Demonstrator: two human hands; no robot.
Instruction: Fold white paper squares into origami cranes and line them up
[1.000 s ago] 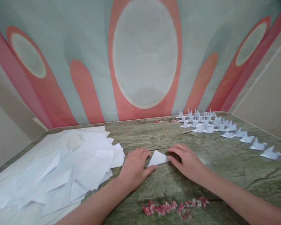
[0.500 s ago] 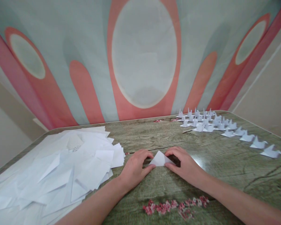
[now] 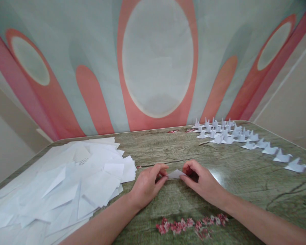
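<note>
A small folded piece of white paper (image 3: 175, 174) is held between my two hands above the wood-patterned table. My left hand (image 3: 150, 182) pinches its left corner between thumb and fingers. On the other side, my right hand (image 3: 201, 179) grips the right end, its thumb pressed along the near edge. The paper looks like a low, flat triangle from here; its underside and corners are hidden by my fingers.
A wide heap of loose white paper sheets (image 3: 97, 183) spreads over the left of the table (image 3: 153, 149). Several folded white paper cranes (image 3: 249, 145) stand in rows at the back right. A patterned backdrop (image 3: 158, 61) hangs behind the table's far edge.
The folded paper has tipped, so its tall triangle now looks much flatter. My fingers have shifted slightly on its ends. The heap and the cranes stay where they were.
</note>
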